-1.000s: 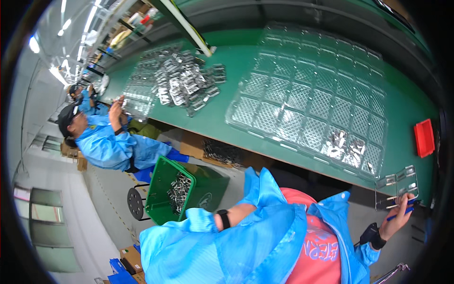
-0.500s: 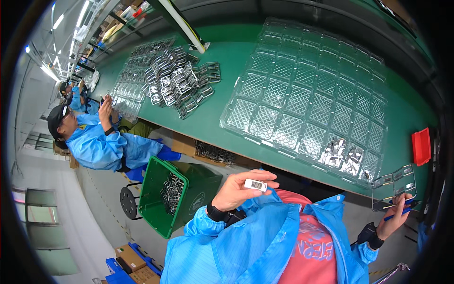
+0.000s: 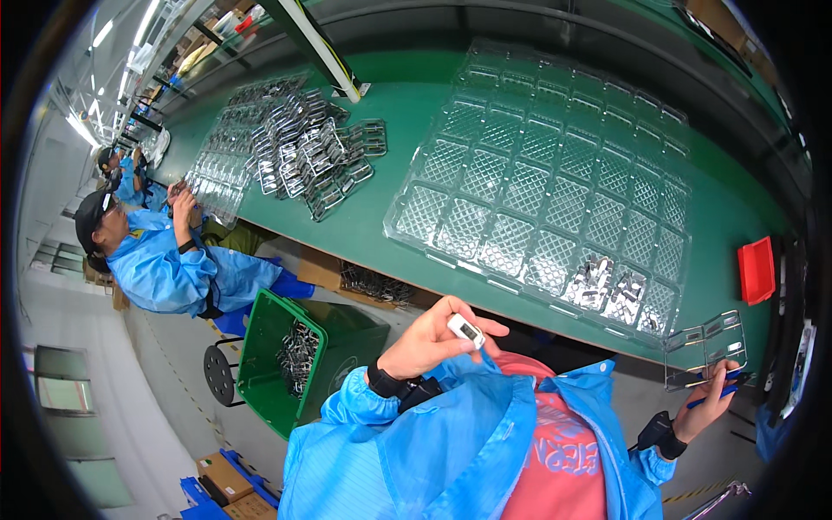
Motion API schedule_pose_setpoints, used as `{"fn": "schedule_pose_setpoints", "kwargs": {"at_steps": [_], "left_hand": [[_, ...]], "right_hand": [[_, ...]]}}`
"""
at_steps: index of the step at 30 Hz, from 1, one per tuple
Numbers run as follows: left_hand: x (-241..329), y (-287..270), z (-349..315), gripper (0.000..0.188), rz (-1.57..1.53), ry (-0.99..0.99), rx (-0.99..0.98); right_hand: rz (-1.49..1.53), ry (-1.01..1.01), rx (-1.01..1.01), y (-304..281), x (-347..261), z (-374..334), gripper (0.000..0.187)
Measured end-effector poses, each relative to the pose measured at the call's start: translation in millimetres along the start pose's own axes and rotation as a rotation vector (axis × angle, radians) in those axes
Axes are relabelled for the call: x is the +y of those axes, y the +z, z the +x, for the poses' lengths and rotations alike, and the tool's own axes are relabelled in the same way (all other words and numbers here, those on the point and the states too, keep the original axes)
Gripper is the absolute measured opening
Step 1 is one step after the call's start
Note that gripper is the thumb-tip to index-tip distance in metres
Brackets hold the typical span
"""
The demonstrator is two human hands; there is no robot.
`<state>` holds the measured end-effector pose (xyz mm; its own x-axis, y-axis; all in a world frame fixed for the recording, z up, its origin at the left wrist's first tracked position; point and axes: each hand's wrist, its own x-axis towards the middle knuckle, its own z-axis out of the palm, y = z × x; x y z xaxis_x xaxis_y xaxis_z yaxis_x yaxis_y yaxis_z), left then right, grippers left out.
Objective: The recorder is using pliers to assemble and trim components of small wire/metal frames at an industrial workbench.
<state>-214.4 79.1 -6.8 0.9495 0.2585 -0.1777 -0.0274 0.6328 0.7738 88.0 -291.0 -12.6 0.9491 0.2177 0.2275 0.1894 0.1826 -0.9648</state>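
Note:
My left hand (image 3: 423, 341) pinches a small white plastic device (image 3: 466, 330) with a dark window on its face, held in front of my chest. Off to the right, my right hand (image 3: 700, 411) is closed on a blue-handled hand tool (image 3: 733, 380), likely pliers or cutters, and on a shiny metal frame (image 3: 707, 340) with several openings. The tool's jaws are hard to make out. On the bench lies a clear plastic tray (image 3: 482, 176) of square pockets. Small white and metallic parts (image 3: 591, 284) fill a few of its near-right pockets.
A green bench (image 3: 381, 199) runs along the far side, with a heap of metal frames (image 3: 312, 152) at left. A red bin (image 3: 757, 269) stands at its right end. A green bin (image 3: 325, 325) of metal pieces is below left. A co-worker (image 3: 165, 269) sits beyond it.
The white device has been turned in my left fingers and now slants down to the right. My right hand still grips the frame and tool. The whole view has shifted slightly.

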Motion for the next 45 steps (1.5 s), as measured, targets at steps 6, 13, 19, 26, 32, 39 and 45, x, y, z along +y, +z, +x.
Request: {"fn": "schedule_pose_setpoints", "kwargs": {"at_steps": [6,13,19,26,32,39,45], "left_hand": [[-7,-7,-1,0.061,-0.248,0.038,0.06],[1,-15,2,0.059,-0.34,-0.101,-0.033],[1,-17,3,0.054,-0.321,-0.115,-0.044],[1,-12,-2,0.049,-0.313,-0.142,0.004],[-9,-13,-29,0.042,-0.168,-0.346,0.106],[-134,-77,-80,0.03,0.786,-0.508,0.235],[-150,-84,-62,0.031,1.291,-0.4,0.518]], "right_hand": [[-0.011,-0.011,0.052,9,0,1,0.022],[0.008,-0.003,0.023,-8,7,6,0.028],[0.018,-0.007,0.077,-8,12,7,0.03],[0.027,0.026,0.111,-10,16,8,0.031],[0.07,0.0,0.098,-23,23,14,0.031],[0.164,0.02,0.063,-31,22,3,0.028],[0.086,-0.044,0.119,19,-2,-10,0.015]]}}
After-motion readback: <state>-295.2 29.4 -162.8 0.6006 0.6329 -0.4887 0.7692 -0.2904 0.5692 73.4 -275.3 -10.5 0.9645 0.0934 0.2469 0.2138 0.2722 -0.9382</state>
